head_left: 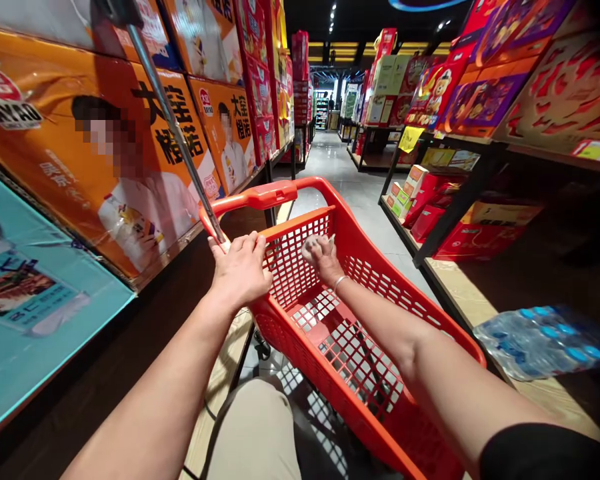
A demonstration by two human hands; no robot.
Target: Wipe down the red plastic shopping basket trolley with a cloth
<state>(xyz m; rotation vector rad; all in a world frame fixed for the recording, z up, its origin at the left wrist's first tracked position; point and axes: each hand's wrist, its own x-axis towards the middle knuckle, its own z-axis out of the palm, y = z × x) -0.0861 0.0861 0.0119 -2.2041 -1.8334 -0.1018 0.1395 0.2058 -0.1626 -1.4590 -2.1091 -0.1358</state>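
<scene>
A red plastic shopping cart (300, 327) stands at an angle before me, its basket made of open lattice. My left hand (240, 270) is closed over the cart's left rim, close to the handle and the lower end of a grey metal pole (167, 110). Inside the basket, my right hand (325, 260) is wrapped round a crumpled greyish cloth (310, 248), against the lattice wall below the handle (270, 195). A light band circles the right wrist.
Stacked orange drink cartons (180, 157) and a turquoise box (35, 300) line the left side. On the right, shelves hold red gift boxes (485, 230) and shrink-wrapped water bottles (545, 340). A grey tiled aisle (325, 157) runs ahead between displays.
</scene>
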